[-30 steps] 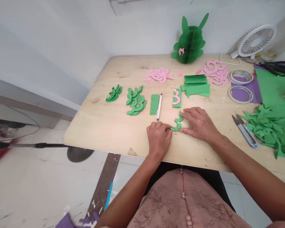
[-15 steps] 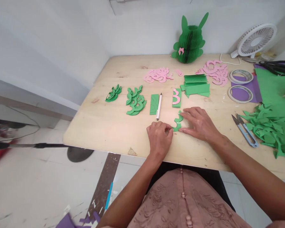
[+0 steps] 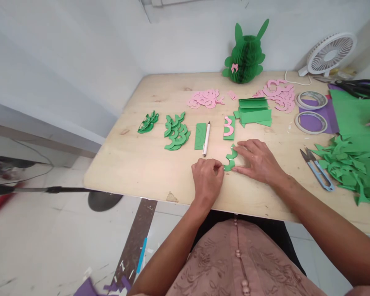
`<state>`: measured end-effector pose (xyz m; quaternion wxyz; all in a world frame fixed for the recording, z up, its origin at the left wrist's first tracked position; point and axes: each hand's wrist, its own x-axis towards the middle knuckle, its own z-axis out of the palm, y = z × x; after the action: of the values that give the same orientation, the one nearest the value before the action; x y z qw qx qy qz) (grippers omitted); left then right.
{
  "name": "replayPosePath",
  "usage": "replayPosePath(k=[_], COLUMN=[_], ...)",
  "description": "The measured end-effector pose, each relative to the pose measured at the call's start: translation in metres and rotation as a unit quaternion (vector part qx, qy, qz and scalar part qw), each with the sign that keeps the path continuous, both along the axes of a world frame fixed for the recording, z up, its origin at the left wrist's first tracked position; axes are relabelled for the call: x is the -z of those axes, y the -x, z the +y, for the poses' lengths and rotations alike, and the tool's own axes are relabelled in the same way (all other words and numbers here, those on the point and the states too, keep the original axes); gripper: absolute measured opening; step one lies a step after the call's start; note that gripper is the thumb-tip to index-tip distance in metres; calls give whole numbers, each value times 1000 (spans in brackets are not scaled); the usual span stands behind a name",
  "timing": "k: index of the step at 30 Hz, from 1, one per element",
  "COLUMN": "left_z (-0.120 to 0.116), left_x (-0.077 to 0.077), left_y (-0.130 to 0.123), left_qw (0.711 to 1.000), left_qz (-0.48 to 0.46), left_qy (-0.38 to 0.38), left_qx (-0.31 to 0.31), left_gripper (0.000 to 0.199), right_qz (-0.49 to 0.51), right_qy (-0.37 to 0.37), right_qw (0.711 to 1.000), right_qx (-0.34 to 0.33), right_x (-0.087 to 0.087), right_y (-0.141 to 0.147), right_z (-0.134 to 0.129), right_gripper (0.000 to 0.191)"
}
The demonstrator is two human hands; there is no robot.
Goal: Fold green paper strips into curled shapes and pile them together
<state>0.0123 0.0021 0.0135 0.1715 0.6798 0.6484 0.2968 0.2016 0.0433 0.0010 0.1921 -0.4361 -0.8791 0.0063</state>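
touching a green cutout [image 3: 230,165] | left fingers [image 3: 216,163] drawn closer together at its lower tip | right fingers [image 3: 246,144] apart, unmoved

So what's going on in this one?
A person is working on a wavy green paper cutout at a wooden table. The right grip is spread, its fingertips at the cutout's right edge; the left grip is at its lower end, though what it pinches is too small to tell. Short white strips show on the cutout. A white pen lies just beyond the left grip, and a green paper figure stands at the back.
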Motion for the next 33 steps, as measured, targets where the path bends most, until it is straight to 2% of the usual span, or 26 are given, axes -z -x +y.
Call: replayPosePath(k=[3, 8, 15, 19, 33], left_z=[-1, -7, -20, -29, -32], left_x=[0, 4, 7, 8, 11], left_y=[1, 7, 14, 16, 17], left_qw=[1000, 998, 971, 963, 965], left_qz=[15, 52, 141, 169, 167], left_qy=[-1, -32, -144, -134, -124], left_qx=[-1, 14, 129, 161, 161], left_gripper=[7, 16, 22, 26, 27], right_qz=[4, 7, -2, -6, -6], right_qy=[1, 7, 9, 10, 22], right_qw=[1000, 1000, 1000, 1000, 1000], right_qx=[-3, -4, -2, -7, 5], right_x=[0, -1, -2, -2, -9], right_y=[0, 0, 0, 0, 2], right_z=[0, 0, 0, 0, -2], right_gripper=[54, 56, 55, 55, 43])
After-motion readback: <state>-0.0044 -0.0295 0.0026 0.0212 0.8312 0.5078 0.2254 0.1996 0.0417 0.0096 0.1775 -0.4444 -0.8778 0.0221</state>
